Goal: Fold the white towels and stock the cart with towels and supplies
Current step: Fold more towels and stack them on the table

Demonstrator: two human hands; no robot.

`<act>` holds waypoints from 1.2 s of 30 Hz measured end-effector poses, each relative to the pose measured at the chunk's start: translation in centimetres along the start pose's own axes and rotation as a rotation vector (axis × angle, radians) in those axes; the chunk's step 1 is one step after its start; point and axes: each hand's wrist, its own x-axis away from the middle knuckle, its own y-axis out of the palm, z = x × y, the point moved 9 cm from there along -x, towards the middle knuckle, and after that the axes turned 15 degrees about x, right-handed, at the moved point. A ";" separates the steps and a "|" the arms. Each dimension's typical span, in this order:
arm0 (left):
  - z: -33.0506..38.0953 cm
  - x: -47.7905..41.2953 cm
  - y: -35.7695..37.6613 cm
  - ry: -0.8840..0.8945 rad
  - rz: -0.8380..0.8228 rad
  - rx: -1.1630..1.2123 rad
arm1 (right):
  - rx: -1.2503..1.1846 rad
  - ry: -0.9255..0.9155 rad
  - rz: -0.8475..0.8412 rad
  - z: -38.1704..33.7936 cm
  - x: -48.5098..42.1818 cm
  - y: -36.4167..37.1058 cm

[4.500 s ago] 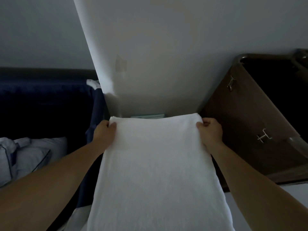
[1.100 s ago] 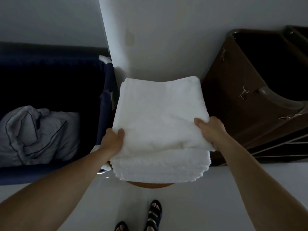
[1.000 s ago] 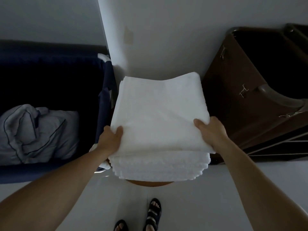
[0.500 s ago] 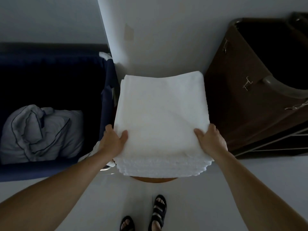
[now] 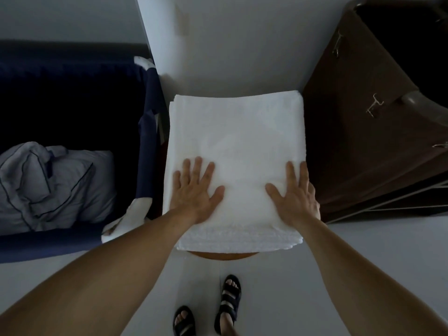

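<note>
A stack of folded white towels [image 5: 236, 132] lies on a round wooden seat [image 5: 221, 256] in front of me, against a white wall. My left hand [image 5: 194, 190] lies flat on the near left part of the top towel, fingers spread and straight. My right hand [image 5: 293, 192] lies flat on the near right part, fingers straight, its outer edge at the stack's right side. Both palms press down on the top towel.
A dark blue fabric bin [image 5: 72, 117] stands to the left, holding crumpled pale linen [image 5: 53, 187] with dark piping. A brown cart [image 5: 378, 112] with metal hooks and a rail stands to the right. My sandalled feet [image 5: 208, 311] stand on the pale floor below the seat.
I laid the folded towel on the stack, then let go of its near corners. Both hands now lie flat on top instead of gripping the edges.
</note>
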 end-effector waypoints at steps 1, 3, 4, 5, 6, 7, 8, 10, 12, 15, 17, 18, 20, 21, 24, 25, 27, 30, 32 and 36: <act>0.1 -0.3 -0.2 0.001 0.006 0.011 | -0.024 -0.002 0.024 0.1 -0.2 -0.1; 0.4 -0.3 -0.5 0.024 0.008 0.030 | -0.081 0.022 0.038 0.6 -0.5 -0.3; 0.5 0.1 -0.7 0.042 0.024 0.050 | -0.121 0.053 0.038 1.2 -0.5 -0.3; 0.3 0.7 -1.0 0.045 0.057 0.082 | -0.180 0.101 0.033 1.9 -0.4 -0.1; -0.2 1.3 -1.6 0.021 0.105 0.133 | -0.256 0.170 0.018 2.9 -0.2 0.2; -1.1 1.8 -2.2 -0.033 0.163 0.193 | -0.332 0.247 -0.011 3.8 0.0 0.6; -2.1 2.4 -3.1 -0.112 0.225 0.256 | -0.401 0.320 -0.054 4.6 0.2 1.2; -4.5 3.2 -3.9 -0.278 0.291 0.420 | -0.528 0.422 -0.156 5.7 1.1 2.2; -5.7 3.4 -3.9 -0.359 0.239 0.636 | -0.697 0.486 -0.268 6.2 2.1 3.3; -6.7 3.7 -3.2 -0.403 0.148 0.900 | -0.847 0.468 -0.401 5.6 3.5 4.0; -8.0 4.2 -1.8 -0.476 0.114 1.036 | -0.885 0.438 -0.431 5.2 3.7 4.0; -8.5 4.7 -0.8 -0.530 0.091 1.143 | -0.893 0.431 -0.442 5.1 3.6 4.0; -8.7 5.6 1.5 -0.620 0.017 1.365 | -0.885 0.430 -0.477 5.1 3.6 4.1; -8.6 5.8 2.2 -0.634 -0.008 1.448 | -0.889 0.429 -0.513 5.1 3.8 4.3; -8.6 5.6 3.3 -0.624 -0.048 1.573 | -0.967 0.420 -0.633 4.9 4.2 5.1; -8.7 5.5 3.8 -0.633 -0.072 1.604 | -0.989 0.411 -0.657 5.0 4.2 5.4; -9.0 5.4 4.6 -0.659 -0.132 1.641 | -1.021 0.397 -0.683 5.4 3.9 6.2; -9.2 5.4 5.1 -0.671 -0.114 1.667 | -1.087 0.387 -0.701 5.6 3.8 7.2; -8.8 5.6 4.8 -0.672 -0.075 1.653 | -1.108 0.362 -0.669 5.4 3.6 7.0; -7.9 5.7 3.1 -0.702 -0.051 1.575 | -1.130 0.351 -0.673 4.6 3.4 5.4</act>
